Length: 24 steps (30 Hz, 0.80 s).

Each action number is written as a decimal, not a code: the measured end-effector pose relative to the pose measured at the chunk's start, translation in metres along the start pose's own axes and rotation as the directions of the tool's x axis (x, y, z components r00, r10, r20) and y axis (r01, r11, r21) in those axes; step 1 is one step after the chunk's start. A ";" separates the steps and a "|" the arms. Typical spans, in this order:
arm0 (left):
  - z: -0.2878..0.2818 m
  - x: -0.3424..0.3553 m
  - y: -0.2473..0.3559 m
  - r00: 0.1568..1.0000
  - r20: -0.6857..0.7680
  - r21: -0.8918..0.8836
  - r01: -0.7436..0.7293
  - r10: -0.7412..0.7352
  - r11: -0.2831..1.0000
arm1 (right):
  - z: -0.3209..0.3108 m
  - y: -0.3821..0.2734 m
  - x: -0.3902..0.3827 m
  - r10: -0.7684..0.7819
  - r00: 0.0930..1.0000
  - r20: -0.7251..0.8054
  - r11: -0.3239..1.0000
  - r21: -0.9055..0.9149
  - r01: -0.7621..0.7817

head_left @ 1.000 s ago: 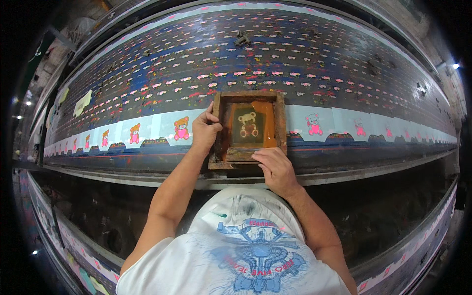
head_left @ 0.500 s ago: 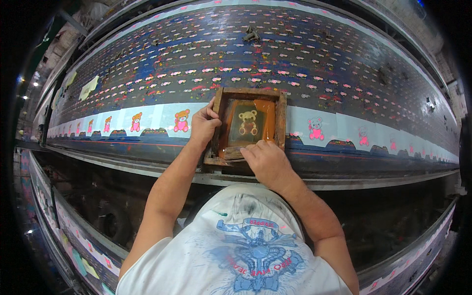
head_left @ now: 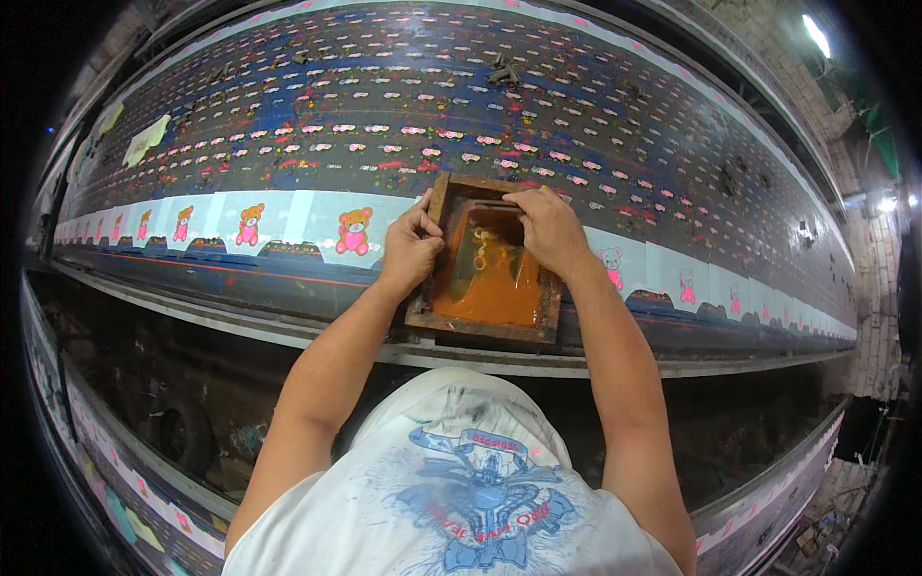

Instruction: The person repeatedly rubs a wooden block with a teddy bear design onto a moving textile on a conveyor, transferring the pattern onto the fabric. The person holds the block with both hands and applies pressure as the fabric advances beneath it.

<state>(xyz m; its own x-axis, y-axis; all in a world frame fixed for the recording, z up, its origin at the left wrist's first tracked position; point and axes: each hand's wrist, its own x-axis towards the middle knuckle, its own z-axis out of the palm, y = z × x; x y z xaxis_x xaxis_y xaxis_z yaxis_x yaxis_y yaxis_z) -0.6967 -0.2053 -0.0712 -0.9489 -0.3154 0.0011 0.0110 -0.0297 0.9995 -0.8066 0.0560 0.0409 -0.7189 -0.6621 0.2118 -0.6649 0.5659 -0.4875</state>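
Observation:
A wooden screen-printing frame (head_left: 480, 330) lies slightly turned over the strip of pale printed pieces in front of me. My left hand (head_left: 411, 250) is closed on the frame's left side, thumb bent over the rim. Inside, my right hand (head_left: 555, 232) grips a thin squeegee (head_left: 494, 204) at the far end. Orange ink (head_left: 495, 300) spreads over the near part of the mesh, partly covering the bear design. Left of the frame, a finished-looking bear print (head_left: 353, 231) has orange and pink fill; on the right, a bear print (head_left: 611, 265) shows pink without orange, partly hidden by my forearm.
A long dark printing table (head_left: 317, 106), spotted with small pink-and-white marks, stretches far to both sides. Dark lumps (head_left: 501, 71) sit farther back. A yellowish cloth scrap (head_left: 146, 140) lies at left. The table's pale metal edge (head_left: 461, 362) runs before me; another printed table (head_left: 125, 490) stands lower left.
My right hand has moved from the frame's near end to its far end with the squeegee. Orange ink now covers the near part of the mesh. My left hand stays on the frame.

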 end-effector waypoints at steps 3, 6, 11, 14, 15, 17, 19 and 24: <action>0.001 0.000 -0.002 1.000 0.000 0.000 0.009 -0.009 1.000 | 0.006 -0.002 0.001 -0.039 0.999 -0.014 0.998 -0.046 0.038; 0.002 -0.002 -0.003 0.999 -0.008 0.069 -0.048 0.049 0.996 | 0.012 -0.018 -0.019 -0.059 0.998 0.009 0.988 -0.140 0.060; 0.002 -0.004 0.001 0.995 -0.021 0.126 -0.092 0.095 0.988 | 0.018 -0.057 -0.066 -0.030 0.999 0.037 0.987 -0.158 0.035; 0.004 -0.007 0.005 0.997 -0.038 0.086 -0.063 0.067 0.994 | 0.019 -0.078 -0.092 -0.023 0.999 0.033 0.992 -0.127 0.027; 0.005 -0.008 0.006 0.997 -0.060 0.037 -0.055 0.057 0.998 | 0.020 -0.085 -0.101 -0.020 0.999 0.031 0.992 -0.124 0.024; 0.007 -0.010 0.010 0.996 -0.069 0.038 -0.047 0.049 0.998 | 0.017 -0.097 -0.113 -0.012 0.998 0.057 0.993 -0.116 0.019; 0.005 -0.012 0.011 0.998 -0.038 0.132 -0.054 0.059 0.990 | 0.015 -0.107 -0.123 0.000 0.998 0.062 0.995 -0.103 0.006; 0.002 -0.011 0.011 0.999 -0.011 0.091 -0.049 0.050 0.995 | 0.010 -0.110 -0.140 0.048 0.994 0.102 0.999 0.014 -0.050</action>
<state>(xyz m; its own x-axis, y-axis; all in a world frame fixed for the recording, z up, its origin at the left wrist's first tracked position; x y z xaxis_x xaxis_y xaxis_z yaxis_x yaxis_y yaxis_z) -0.6864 -0.2001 -0.0605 -0.9435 -0.3273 0.0511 0.0288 0.0727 0.9969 -0.6307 0.0807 0.0564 -0.7256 -0.6807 0.1007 -0.6253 0.5911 -0.5095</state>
